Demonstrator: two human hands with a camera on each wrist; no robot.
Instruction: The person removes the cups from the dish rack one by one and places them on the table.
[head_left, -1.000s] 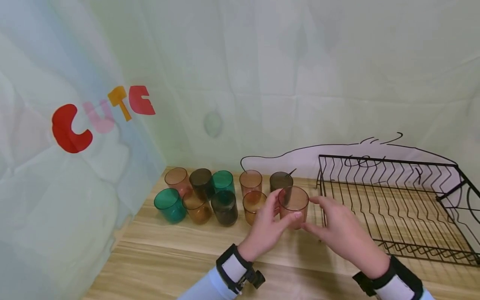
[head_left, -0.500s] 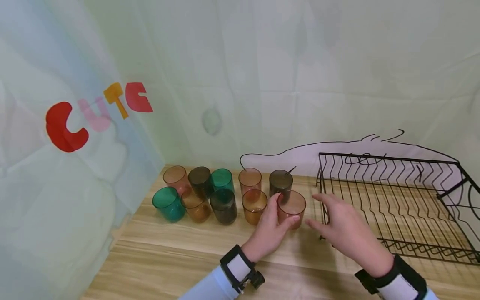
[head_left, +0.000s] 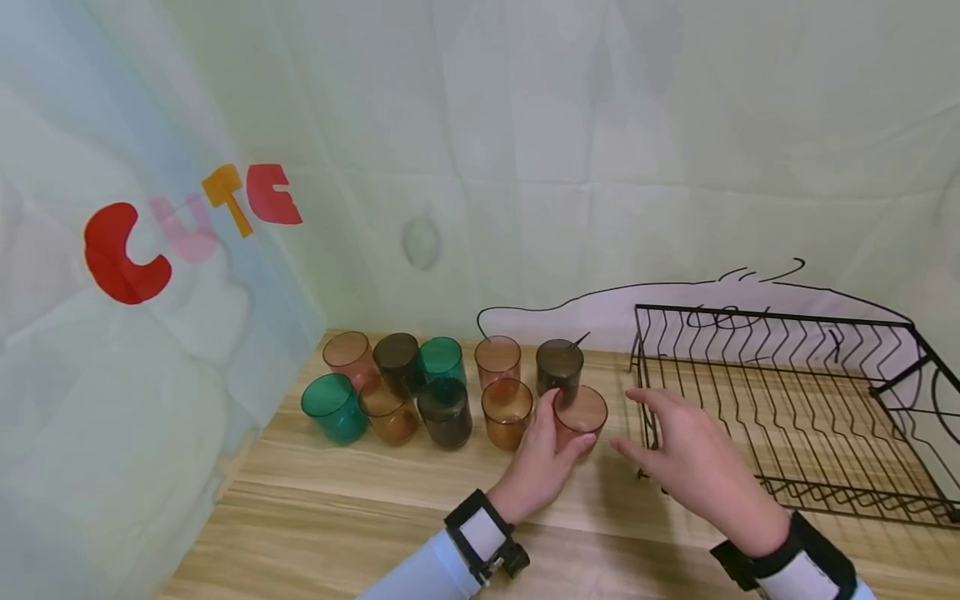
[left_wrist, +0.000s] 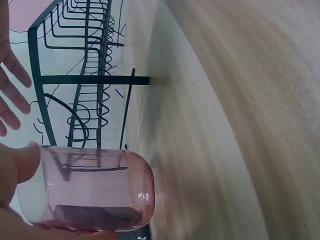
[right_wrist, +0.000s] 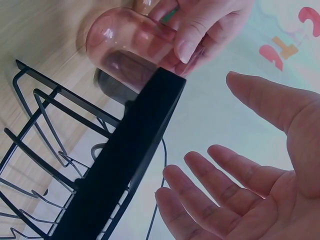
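Note:
A clear pink cup (head_left: 583, 410) stands upright at the near right end of the group of cups, its far side overlapping a grey cup (head_left: 559, 363) in the head view. My left hand (head_left: 536, 462) grips it from the left, thumb on the near side and fingers round the back. In the left wrist view the pink cup (left_wrist: 100, 187) is close to the wooden surface. My right hand (head_left: 693, 458) is apart from the cup, between it and the rack, with fingers spread and nothing in them. The right wrist view shows the right palm (right_wrist: 250, 200) bare.
Left of the held cup stand an amber cup (head_left: 507, 414), another pink cup (head_left: 497, 363) and several more green, amber, grey and pink cups. A black wire dish rack (head_left: 772, 400) occupies the right side. Printed fabric (head_left: 525, 167) hangs behind the wooden table (head_left: 337, 517).
The pink cup has come down and slightly left in the left hand. My right hand has let go of the cup's right side and drawn away to the right.

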